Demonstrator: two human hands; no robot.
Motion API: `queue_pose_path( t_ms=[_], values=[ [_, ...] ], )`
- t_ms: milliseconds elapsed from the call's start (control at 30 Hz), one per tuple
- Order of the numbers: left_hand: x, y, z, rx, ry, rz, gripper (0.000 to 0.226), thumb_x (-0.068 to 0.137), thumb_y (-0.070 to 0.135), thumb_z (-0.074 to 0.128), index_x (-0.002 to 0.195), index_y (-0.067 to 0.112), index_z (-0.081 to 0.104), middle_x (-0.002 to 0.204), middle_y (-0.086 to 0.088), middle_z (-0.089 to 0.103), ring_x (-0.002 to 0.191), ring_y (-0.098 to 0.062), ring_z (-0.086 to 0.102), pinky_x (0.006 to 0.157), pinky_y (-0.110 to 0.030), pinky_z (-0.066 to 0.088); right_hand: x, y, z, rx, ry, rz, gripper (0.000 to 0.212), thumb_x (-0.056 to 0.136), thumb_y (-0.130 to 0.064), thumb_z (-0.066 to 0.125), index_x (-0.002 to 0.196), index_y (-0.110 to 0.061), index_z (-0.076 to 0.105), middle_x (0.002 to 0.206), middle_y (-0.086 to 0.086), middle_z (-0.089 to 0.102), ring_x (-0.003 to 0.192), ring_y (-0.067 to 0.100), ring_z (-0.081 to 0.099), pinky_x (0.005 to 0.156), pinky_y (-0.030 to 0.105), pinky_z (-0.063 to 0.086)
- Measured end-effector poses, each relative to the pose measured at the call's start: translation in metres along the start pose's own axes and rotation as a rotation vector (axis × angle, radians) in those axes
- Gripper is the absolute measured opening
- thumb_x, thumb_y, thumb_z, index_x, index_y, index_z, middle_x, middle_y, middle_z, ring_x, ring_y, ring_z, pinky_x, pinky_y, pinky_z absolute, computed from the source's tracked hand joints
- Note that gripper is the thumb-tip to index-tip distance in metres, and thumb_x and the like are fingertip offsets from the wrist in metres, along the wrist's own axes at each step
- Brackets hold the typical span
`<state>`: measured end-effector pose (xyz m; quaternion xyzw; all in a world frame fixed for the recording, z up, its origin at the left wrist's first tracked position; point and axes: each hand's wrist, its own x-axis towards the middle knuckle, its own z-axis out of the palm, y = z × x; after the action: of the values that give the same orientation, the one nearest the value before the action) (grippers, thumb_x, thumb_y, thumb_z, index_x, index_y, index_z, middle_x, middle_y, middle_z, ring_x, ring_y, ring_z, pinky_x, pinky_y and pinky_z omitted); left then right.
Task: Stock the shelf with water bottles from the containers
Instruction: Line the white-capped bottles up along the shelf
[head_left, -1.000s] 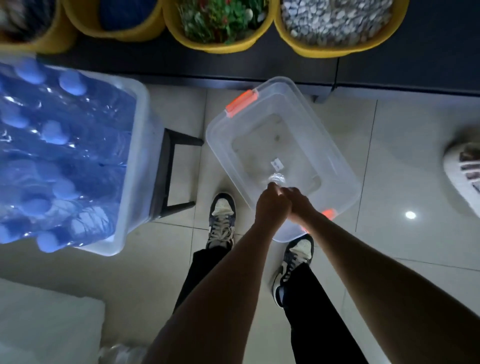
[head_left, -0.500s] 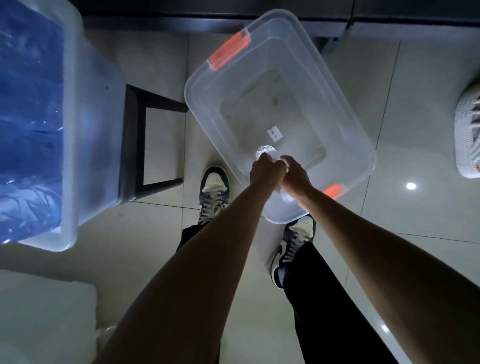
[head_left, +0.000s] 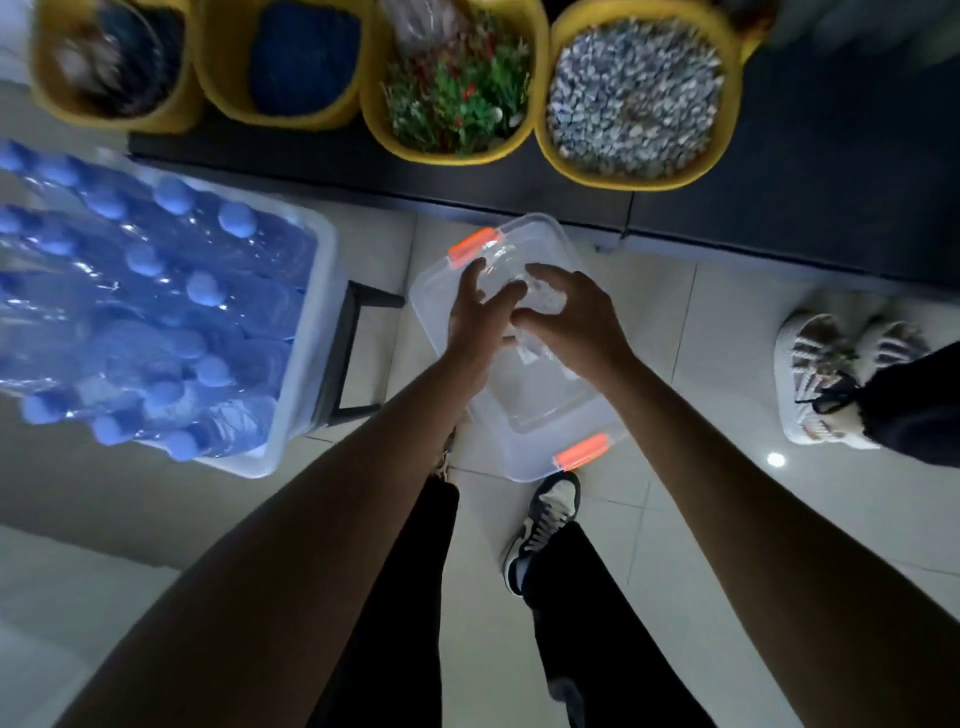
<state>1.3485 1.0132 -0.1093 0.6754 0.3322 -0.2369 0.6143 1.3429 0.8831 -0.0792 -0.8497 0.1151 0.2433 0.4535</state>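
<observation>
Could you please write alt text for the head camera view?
A person's left hand and right hand hover over a clear bin on the floor, something clear and blurred between them. A full bin of blue-capped water bottles stands left of it; yellow baskets line the dark shelf.

bin (head_left: 519, 415): clear smooth plastic | latches (head_left: 581, 451): orange plastic | floor (head_left: 701, 364): glossy tile | far tubs (head_left: 543, 93): yellow plastic | bottles (head_left: 156, 291): glossy plastic

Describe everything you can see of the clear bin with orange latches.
The bin is clear plastic, rectangular with rounded corners, lidless, an orange latch at each end. It sits upright and askew on the tile floor by the shelf base, looking nearly empty. The left hand and right hand hang over it; contact unclear.
</observation>
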Motion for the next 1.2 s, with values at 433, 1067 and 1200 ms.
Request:
queue_pose_path(
  t_ms=[433, 1067, 1200],
  values=[
    [-0.243, 0.269, -0.106, -0.557, 0.031, 0.198, 0.043, 0.091, 0.033, 0.069, 0.13, 0.03, 0.051, 0.099, -0.003, 0.074, 0.073, -0.025, 0.075, 0.057, -0.036, 0.058, -0.17, -0.308, -0.164, -0.008, -0.001, -0.424, 0.062, 0.074, -0.021, 0.085, 0.133, -0.033, 0.068, 0.115, -0.022, 0.063, 0.11, -0.003, 0.062, 0.094, 0.019, 0.049],
    [-0.478, 0.432, -0.284, -1.29, -0.238, 0.357, 0.058, 0.098, 0.021, 0.061, 0.148, 0.003, 0.039, 0.138, -0.03, 0.057, 0.122, -0.045, 0.062, 0.095, -0.053, 0.057, -0.338, -0.605, -0.142, 1.013, 0.349, -0.484, 0.063, 0.086, -0.01, 0.077, 0.135, -0.025, 0.039, 0.132, 0.006, 0.062, 0.115, 0.021, 0.071, 0.083, 0.046, 0.064],
    [-0.473, 0.439, -0.318, -1.089, -0.177, 0.547, 0.059, 0.1, 0.048, 0.054, 0.143, 0.01, 0.041, 0.139, -0.023, 0.056, 0.116, -0.041, 0.066, 0.081, -0.053, 0.061, -0.326, -0.655, -0.143, 1.031, 0.261, -0.547, 0.055, 0.087, -0.005, 0.062, 0.138, -0.02, 0.044, 0.131, 0.014, 0.064, 0.104, 0.021, 0.072, 0.08, 0.049, 0.063]
  ],
)
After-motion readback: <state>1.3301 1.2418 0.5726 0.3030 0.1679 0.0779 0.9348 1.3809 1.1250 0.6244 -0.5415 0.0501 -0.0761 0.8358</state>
